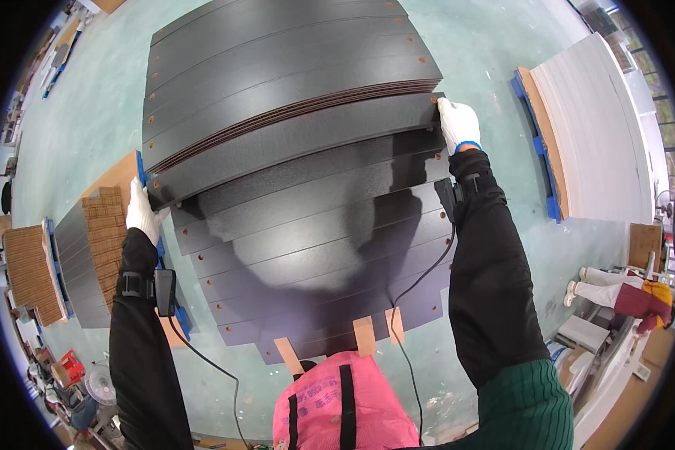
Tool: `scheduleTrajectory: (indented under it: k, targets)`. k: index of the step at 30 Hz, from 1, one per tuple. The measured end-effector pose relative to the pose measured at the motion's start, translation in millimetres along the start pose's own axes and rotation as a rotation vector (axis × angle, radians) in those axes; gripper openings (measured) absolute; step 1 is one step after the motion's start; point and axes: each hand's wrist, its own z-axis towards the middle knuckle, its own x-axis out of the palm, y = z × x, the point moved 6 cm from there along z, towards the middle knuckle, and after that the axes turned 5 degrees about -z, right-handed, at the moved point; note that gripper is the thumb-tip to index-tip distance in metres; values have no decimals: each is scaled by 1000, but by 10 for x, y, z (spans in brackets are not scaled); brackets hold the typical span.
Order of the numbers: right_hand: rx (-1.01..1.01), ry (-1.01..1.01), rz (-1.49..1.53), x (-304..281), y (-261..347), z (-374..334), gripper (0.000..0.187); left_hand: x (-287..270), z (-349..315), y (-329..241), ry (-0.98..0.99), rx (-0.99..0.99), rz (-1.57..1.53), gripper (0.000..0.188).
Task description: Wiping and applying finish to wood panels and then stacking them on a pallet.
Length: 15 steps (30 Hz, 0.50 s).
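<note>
A long dark grey panel (300, 140) with a small round hole near each end spans the space between my hands. My left hand (141, 213), in a white glove, grips its left end. My right hand (459, 124), in a white glove with a blue cuff edge, is closed on its right end. Just beyond lies a layered stack of matching panels (285, 52). Below the held panel and nearer to me, more dark panels (315, 259) lie side by side, with the shadows of my head and arms across them.
Light strips (364, 336) stick out at the near edge, beside my pink apron (345, 409). Left stand dark panels with corrugated cardboard (105, 240) and another cardboard stack (31, 274). Right, pale sheets (592, 135) sit on a blue pallet (544, 165). A person (630, 296) is further right.
</note>
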Motion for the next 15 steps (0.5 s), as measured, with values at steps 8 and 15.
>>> scheduleTrajectory:
  k: [8,15]
  targets:
    - [-13,3,-36,80,25,208,56,137,175,-60,-106,35,48,79]
    - [-83,182,2,-159,-379,-103,41,-59,24,93,-46,20,93,103]
